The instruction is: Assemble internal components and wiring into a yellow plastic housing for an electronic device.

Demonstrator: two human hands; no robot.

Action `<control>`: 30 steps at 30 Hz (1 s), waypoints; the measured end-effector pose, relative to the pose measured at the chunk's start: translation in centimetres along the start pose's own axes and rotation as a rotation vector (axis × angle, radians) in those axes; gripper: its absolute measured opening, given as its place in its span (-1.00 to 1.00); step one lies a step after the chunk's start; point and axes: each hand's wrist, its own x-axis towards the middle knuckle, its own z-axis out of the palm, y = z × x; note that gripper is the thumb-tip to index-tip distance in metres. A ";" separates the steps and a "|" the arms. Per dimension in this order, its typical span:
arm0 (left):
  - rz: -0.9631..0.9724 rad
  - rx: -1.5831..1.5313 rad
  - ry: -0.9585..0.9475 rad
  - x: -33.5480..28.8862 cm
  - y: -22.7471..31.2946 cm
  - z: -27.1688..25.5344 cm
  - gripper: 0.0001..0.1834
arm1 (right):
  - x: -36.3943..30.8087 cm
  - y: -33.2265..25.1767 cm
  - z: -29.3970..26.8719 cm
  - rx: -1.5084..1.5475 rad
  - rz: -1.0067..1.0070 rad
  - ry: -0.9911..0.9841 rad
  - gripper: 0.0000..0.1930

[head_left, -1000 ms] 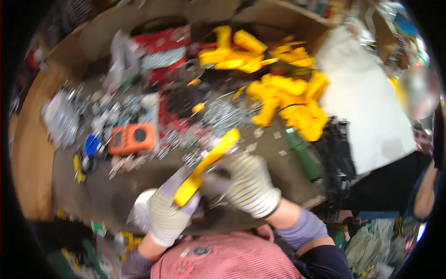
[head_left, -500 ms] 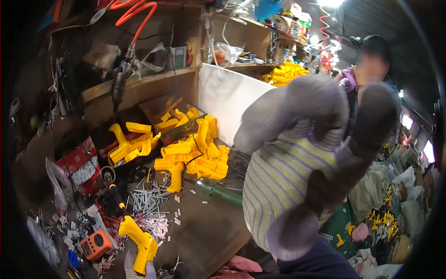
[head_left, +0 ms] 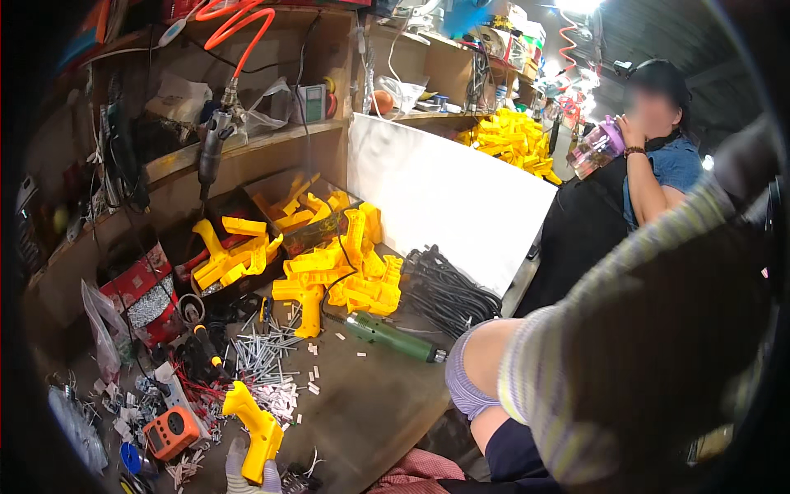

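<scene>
My left hand (head_left: 236, 468), in a pale knitted glove, is closed round the lower end of a yellow pistol-shaped plastic housing (head_left: 260, 436) at the front left of the bench. My right hand (head_left: 650, 354) is raised very near the camera in a striped glove with a dark palm. Its fingers are smeared and partly cut off by the rim of the picture, so their pose is unclear. Beyond the left hand, yellow housing halves (head_left: 362, 280) lie heaped around a green cylindrical tool (head_left: 391, 337). Long screws (head_left: 262, 350) are piled behind the held housing.
A black cable bundle (head_left: 453, 292) lies before a white panel (head_left: 448, 206). An orange meter (head_left: 171, 432) sits among small parts at left, below a red box of fasteners (head_left: 148, 300). A power driver (head_left: 216, 152) hangs from a coiled hose. Another person (head_left: 658, 156) holds a bottle (head_left: 598, 148).
My right hand has swung right and toward the camera, uncovering the cable bundle, panel and other person's bottle. The held housing has shifted slightly right in my left hand.
</scene>
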 end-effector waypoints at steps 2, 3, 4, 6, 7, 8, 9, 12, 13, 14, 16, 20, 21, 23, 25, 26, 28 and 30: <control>0.040 -0.025 0.022 0.6 0.5 0.1 -0.45 | 0.2 -0.1 -0.3 0.028 0.009 -0.008 -0.41; 0.060 -0.043 0.036 1.0 0.8 0.3 -0.46 | 0.5 -0.1 -0.5 0.042 0.012 -0.018 -0.42; 0.069 -0.058 0.051 1.1 0.6 0.2 -0.46 | 0.8 0.0 -0.3 0.065 0.020 -0.029 -0.42; 0.101 -0.251 0.078 1.4 -2.5 1.4 -0.45 | 2.2 -0.3 -0.7 0.125 0.013 -0.097 -0.43; 0.157 -0.430 0.070 1.9 -2.3 1.4 -0.45 | 2.8 -0.2 -0.8 0.146 0.020 -0.129 -0.43; 0.088 -0.029 0.032 1.4 -1.7 -0.1 -0.39 | 3.6 -0.1 -0.7 0.170 0.024 -0.167 -0.44; 0.071 -0.057 0.046 1.2 -1.0 -0.7 -0.39 | 4.3 -0.5 -1.1 0.187 0.030 -0.204 -0.44; -0.386 -0.614 -0.296 1.7 -0.7 -1.3 -0.48 | 7.0 -2.3 -2.3 0.212 -0.004 -0.321 -0.46; -0.198 0.050 -0.151 1.1 0.4 -1.9 -0.47 | 7.7 -2.8 -2.7 0.205 -0.035 -0.355 -0.46; -0.056 0.184 -0.102 1.0 1.2 -2.4 -0.45 | 8.6 -3.4 -3.1 0.198 -0.080 -0.386 -0.46; -0.027 0.012 -0.051 -0.2 -0.4 -1.8 -0.42 | 9.7 -3.9 -3.0 0.239 -0.186 -0.459 -0.47; 0.317 -0.304 0.164 -1.0 -6.6 3.5 -0.42 | 10.2 -2.8 -2.4 0.412 -0.322 -0.547 -0.49; 0.358 -0.340 0.068 -0.1 -7.0 3.2 -0.43 | 9.8 -1.4 -1.8 0.457 -0.316 -0.527 -0.49; 0.075 -0.741 -0.222 -0.3 -2.1 -0.2 -0.45 | 7.8 -0.4 0.0 0.612 -0.170 -0.455 -0.50; 0.111 -0.557 0.075 0.2 -1.5 2.3 -0.46 | 6.2 -0.5 -1.0 0.791 -0.017 -0.350 -0.51; 0.151 -0.535 0.061 1.0 -3.5 3.1 -0.45 | 5.6 0.9 -0.1 0.861 0.015 -0.315 -0.51; 0.157 -0.519 0.096 2.3 -3.8 4.6 -0.44 | 5.3 3.8 -0.1 0.991 0.051 -0.320 -0.52; 0.111 -0.605 -0.052 2.8 -3.9 4.5 -0.46 | 4.5 6.5 0.5 1.119 0.075 -0.310 -0.53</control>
